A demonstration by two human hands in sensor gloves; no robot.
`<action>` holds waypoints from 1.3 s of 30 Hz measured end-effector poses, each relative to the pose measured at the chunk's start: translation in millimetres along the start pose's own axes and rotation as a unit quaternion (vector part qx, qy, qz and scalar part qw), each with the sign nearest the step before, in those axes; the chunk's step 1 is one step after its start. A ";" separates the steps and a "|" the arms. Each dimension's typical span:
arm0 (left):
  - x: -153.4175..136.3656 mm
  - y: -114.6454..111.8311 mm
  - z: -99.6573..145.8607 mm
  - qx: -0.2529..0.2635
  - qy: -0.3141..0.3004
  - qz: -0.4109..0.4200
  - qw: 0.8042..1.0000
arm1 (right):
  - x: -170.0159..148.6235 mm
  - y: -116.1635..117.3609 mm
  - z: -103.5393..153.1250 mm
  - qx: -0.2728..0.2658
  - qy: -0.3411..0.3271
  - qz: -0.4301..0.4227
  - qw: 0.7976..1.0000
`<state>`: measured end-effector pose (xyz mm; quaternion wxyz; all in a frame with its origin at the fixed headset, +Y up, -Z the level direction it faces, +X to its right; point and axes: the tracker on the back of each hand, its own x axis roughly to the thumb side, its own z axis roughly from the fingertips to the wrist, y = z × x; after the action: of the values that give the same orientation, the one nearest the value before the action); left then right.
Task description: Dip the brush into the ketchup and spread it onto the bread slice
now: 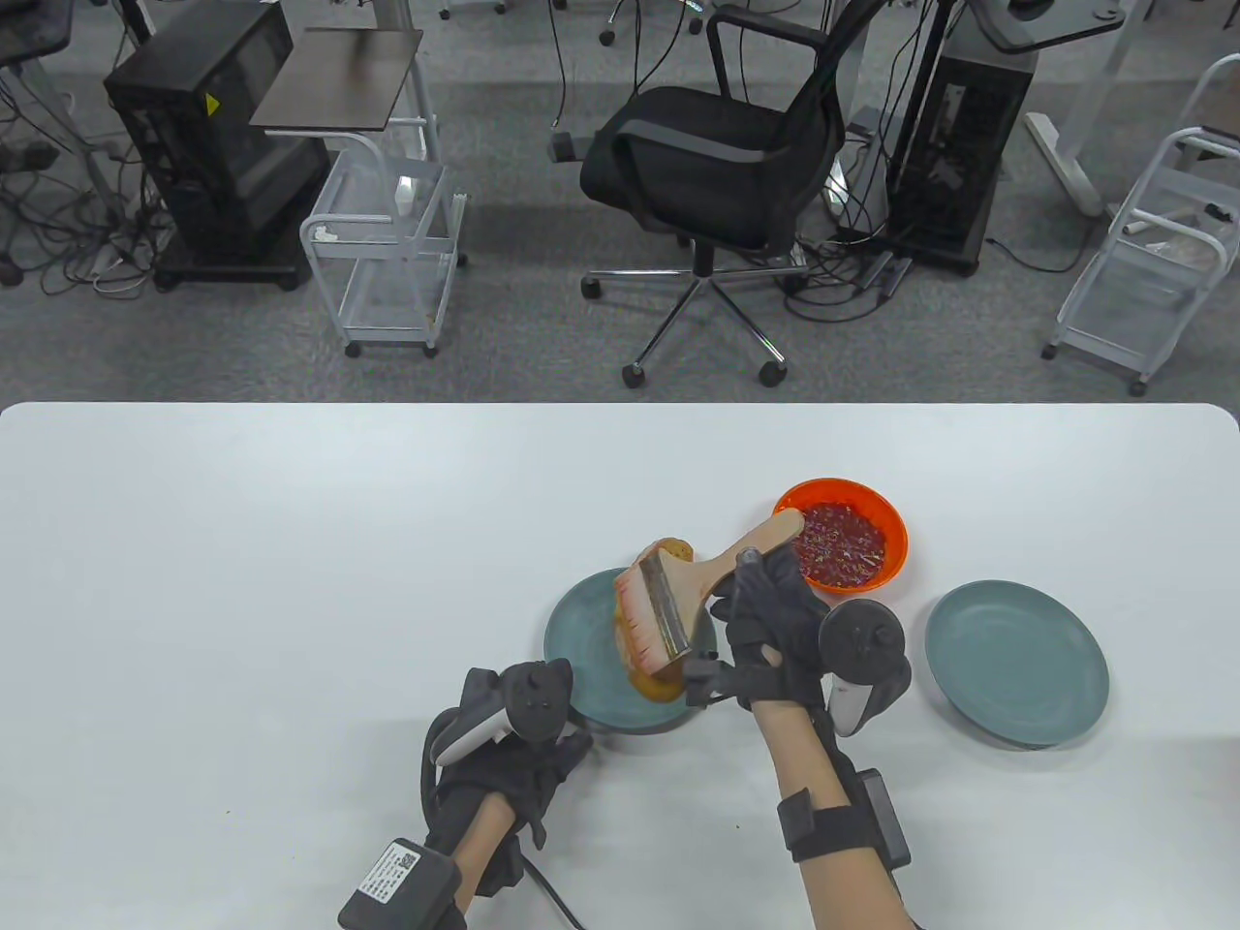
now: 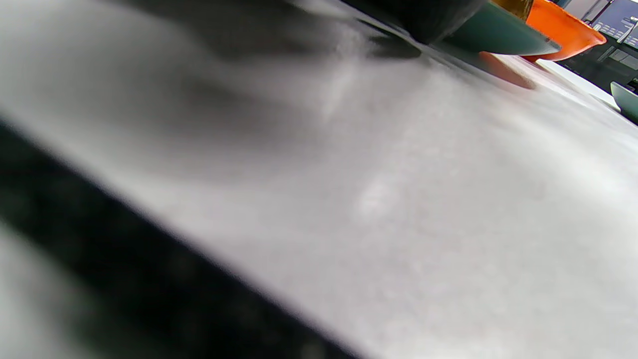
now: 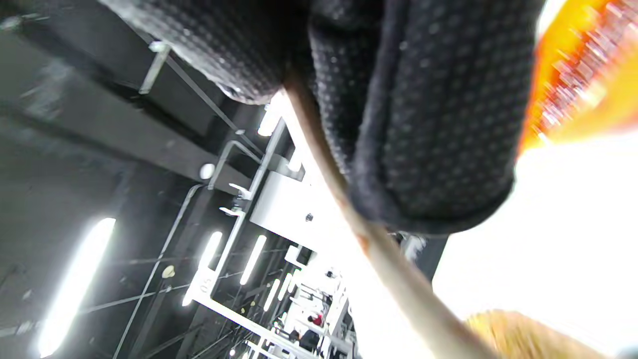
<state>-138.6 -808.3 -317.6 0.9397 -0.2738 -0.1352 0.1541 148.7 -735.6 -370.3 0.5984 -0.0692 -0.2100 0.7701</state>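
A wide wooden brush [image 1: 678,596] with pale, red-stained bristles is gripped by its handle in my right hand [image 1: 765,620]. Its bristles hang over the bread slice [image 1: 664,683], which lies on the left teal plate [image 1: 581,639]. The orange bowl of ketchup [image 1: 843,547] stands just behind my right hand. My left hand [image 1: 523,756] rests on the table at the near-left rim of that plate; whether it touches the rim is unclear. In the right wrist view the gloved fingers [image 3: 423,114] wrap the brush handle [image 3: 398,279]. The left wrist view shows blurred tabletop, the plate edge [image 2: 498,40] and the bowl [image 2: 563,30].
A second, bare teal plate [image 1: 1017,659] sits to the right of my right hand. The white table [image 1: 291,581] stretches far to the left and behind. An office chair [image 1: 717,165] and carts stand beyond the table's far edge.
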 end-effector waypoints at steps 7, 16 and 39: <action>0.0 -0.1 -0.1 -0.001 -0.001 0.001 1.000 | 10.2 -16.2 -1.6 -0.033 -0.059 0.088 0.994; 0.4 -0.1 -0.2 -0.001 0.001 -0.001 1.000 | 9.8 -28.5 12.2 -0.074 -0.045 0.026 0.996; -0.1 -0.8 -0.1 0.003 0.001 -0.001 1.000 | 11.6 1.4 12.8 -0.023 -0.057 0.049 0.997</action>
<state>-138.4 -809.0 -317.2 0.9407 -0.2712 -0.1341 0.1537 139.7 -727.9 -357.7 0.5454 -0.0492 -0.2582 0.7959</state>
